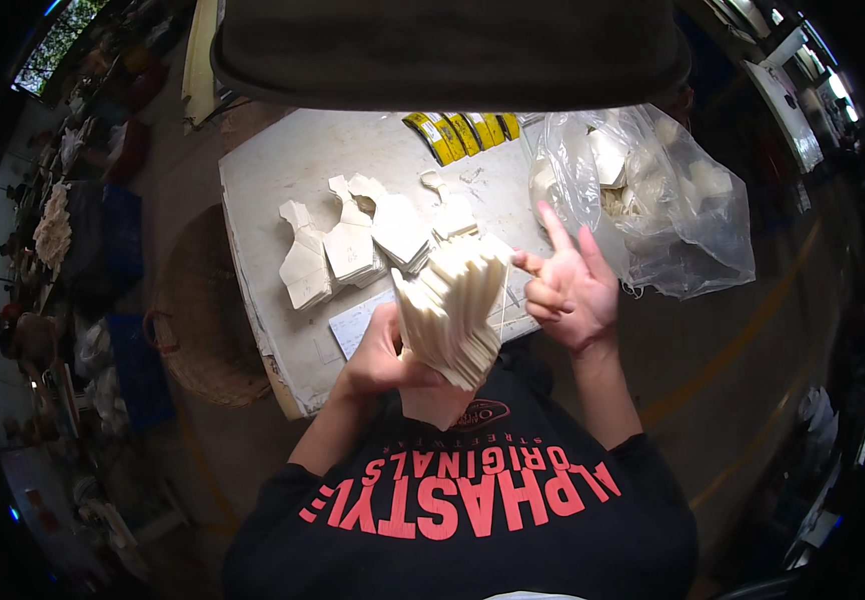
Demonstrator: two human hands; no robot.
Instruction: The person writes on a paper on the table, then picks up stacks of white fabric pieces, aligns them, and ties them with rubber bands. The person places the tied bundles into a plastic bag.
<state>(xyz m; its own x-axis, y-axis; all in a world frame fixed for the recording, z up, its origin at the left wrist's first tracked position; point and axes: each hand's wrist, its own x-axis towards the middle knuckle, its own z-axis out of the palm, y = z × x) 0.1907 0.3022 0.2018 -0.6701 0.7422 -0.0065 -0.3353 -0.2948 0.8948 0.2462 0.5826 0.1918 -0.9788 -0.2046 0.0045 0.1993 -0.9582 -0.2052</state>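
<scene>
My left hand (387, 355) is closed around a thick stack of cream-coloured cut sheet pieces (452, 310), held up over the near edge of the table. The edges of the pieces fan slightly apart toward me. To the right of the stack, my right hand (574, 292) is raised palm up, fingers spread, holding nothing; a fingertip comes close to the stack's side, and I cannot tell if it touches. Beyond the stack, several piles of similar shaped pieces (352, 245) lie on the table. What the pieces are made of is unclear.
The pale table (262, 190) bears a paper sheet (354, 322), yellow-and-black curved strips (460, 135) and a clear plastic bag (687, 235) with more cream pieces. A dark lamp-like hood (452, 55) hangs above. A wicker basket (202, 340) stands left, near blue crates (137, 370).
</scene>
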